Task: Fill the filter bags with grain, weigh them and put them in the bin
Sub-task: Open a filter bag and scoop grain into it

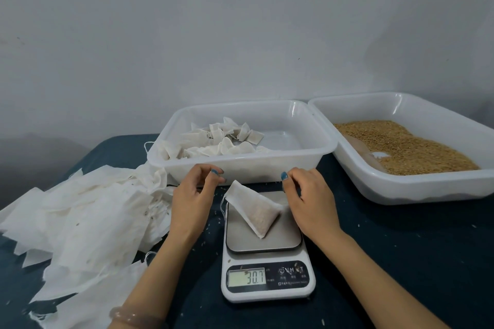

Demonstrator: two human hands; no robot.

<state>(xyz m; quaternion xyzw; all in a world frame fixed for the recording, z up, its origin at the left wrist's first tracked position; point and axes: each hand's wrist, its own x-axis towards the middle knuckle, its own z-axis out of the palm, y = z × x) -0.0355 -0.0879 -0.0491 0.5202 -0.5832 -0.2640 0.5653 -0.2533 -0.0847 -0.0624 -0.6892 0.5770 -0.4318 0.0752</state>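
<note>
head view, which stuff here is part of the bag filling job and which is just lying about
Job: filled bag on scale, bin holding done bags, grain tray, empty bag pile.
Lying about: stray grains on dark cloth.

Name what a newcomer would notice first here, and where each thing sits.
A filled filter bag lies on the scale at centre front, display reading 30.7, between the left hand and right hand. Behind it a white bin holds filled bags; golden grain lies in a tray at far right, and empty bags pile at left.
</note>
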